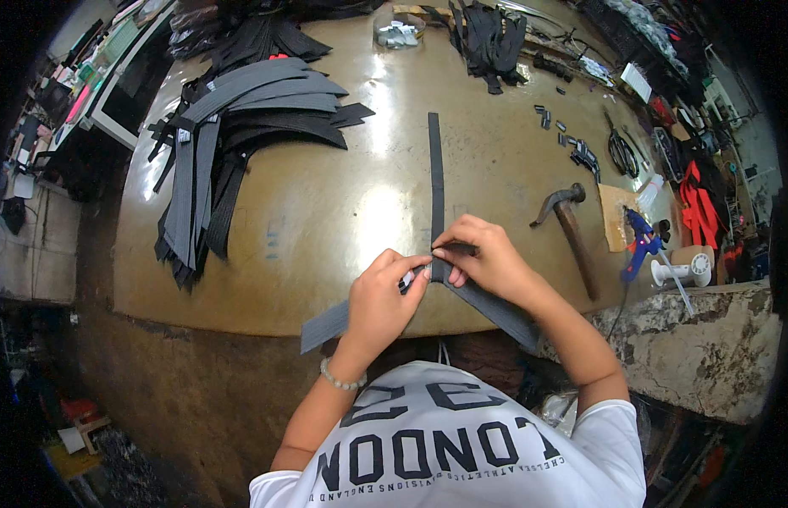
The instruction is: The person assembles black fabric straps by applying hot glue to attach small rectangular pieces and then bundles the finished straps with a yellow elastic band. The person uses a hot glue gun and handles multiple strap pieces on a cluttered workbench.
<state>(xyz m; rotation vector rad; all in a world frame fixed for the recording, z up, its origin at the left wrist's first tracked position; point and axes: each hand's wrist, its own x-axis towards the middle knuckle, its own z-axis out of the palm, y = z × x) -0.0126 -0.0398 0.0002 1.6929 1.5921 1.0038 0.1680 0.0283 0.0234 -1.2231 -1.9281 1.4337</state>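
Observation:
Both hands meet close to the table's near edge over a dark grey webbing strap (pixel 494 313). One flat end of it reaches out to the left past my left hand (pixel 385 295), the other slants down to the right over the edge. My left hand pinches the strap near its middle, and a small white label shows beside the fingers. My right hand (pixel 483 258) has its fingers closed on the strap just right of there. A narrow black strip (pixel 436 173) runs straight away from the fingertips across the table. Whether it is joined to the strap is hidden by the fingers.
Bundles of grey and black straps (pixel 258 102) lie at the left. Right of my hands are a hammer (pixel 572 233), a blue glue gun (pixel 639 241), a white spool (pixel 682 269), scissors (pixel 620 152) and small dark clips (pixel 542 117). A clear tub (pixel 399 32) stands at the back.

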